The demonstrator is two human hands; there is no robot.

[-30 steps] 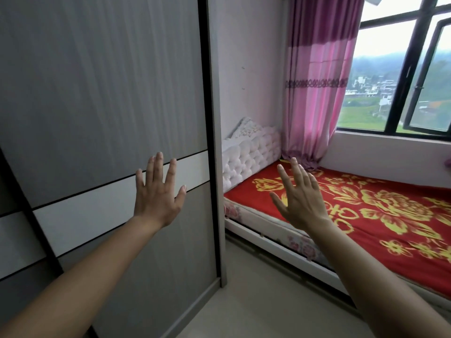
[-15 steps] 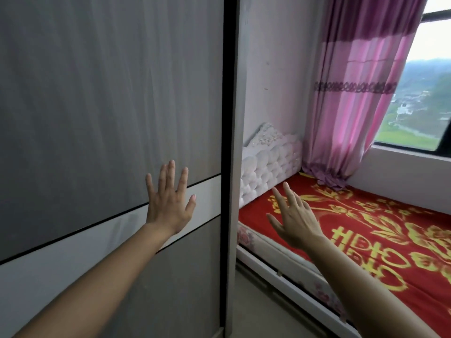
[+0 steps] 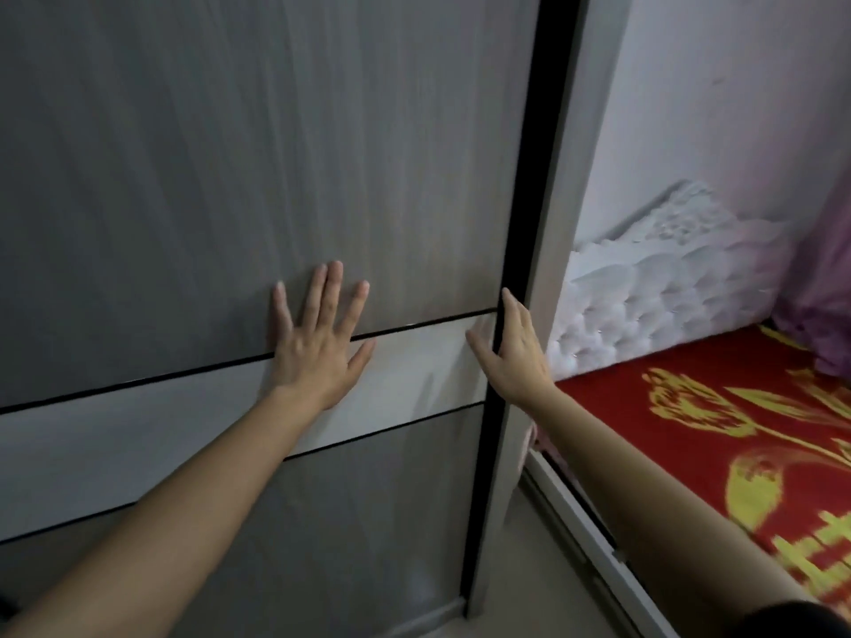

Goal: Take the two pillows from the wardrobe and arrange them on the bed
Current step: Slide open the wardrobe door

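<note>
The grey sliding wardrobe door (image 3: 230, 154) fills the left of the head view and is closed; no pillow is visible. My left hand (image 3: 317, 347) lies flat on the door, fingers spread, across its pale horizontal band (image 3: 138, 425). My right hand (image 3: 511, 347) straddles the door's black right edge (image 3: 520, 223), thumb on the front and fingers wrapped around the edge. The bed (image 3: 718, 430), covered in red cloth with a yellow flower pattern, lies to the right.
A white tufted headboard (image 3: 667, 297) stands against the pale wall behind the bed. A pink curtain (image 3: 824, 287) hangs at the far right. The bed's white side rail (image 3: 594, 541) borders a narrow strip of floor beside the wardrobe.
I have moved closer to the wardrobe. My left hand went from the air onto the door face, and my right hand swung left from over the bed to the door's edge.
</note>
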